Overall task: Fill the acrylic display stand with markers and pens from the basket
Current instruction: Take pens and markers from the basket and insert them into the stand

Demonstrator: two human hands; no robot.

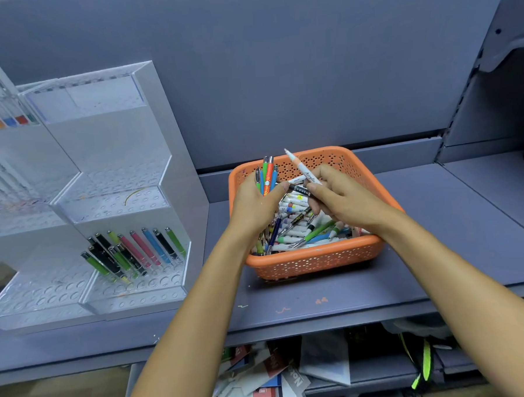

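A: Left hand first?
B: Left hand (255,204) clenched round a bunch of green, orange and blue plastic pens (268,175). Long axes near upright, metal ends up.
A: Right?
B: Right hand (342,197) pinches a slim white marker printed "Acrylic" (302,167). Axis diagonal, tip pointing up and left. A short black pen (300,191) lies crosswise, roughly left to right, between both hands' fingertips. Can't tell which hand holds it.
A: Location?
B: Both hands over the orange perforated plastic basket (315,257), which sits on the grey shelf (438,234). It holds a heap of loose pens and markers (302,229), axes every way.
A: Stand?
B: Clear stepped acrylic display stand (116,163) at left on the same shelf, well apart from the basket. The lowest tier holds green, black, pink and blue pens (136,253), all leaning with tops up-left.
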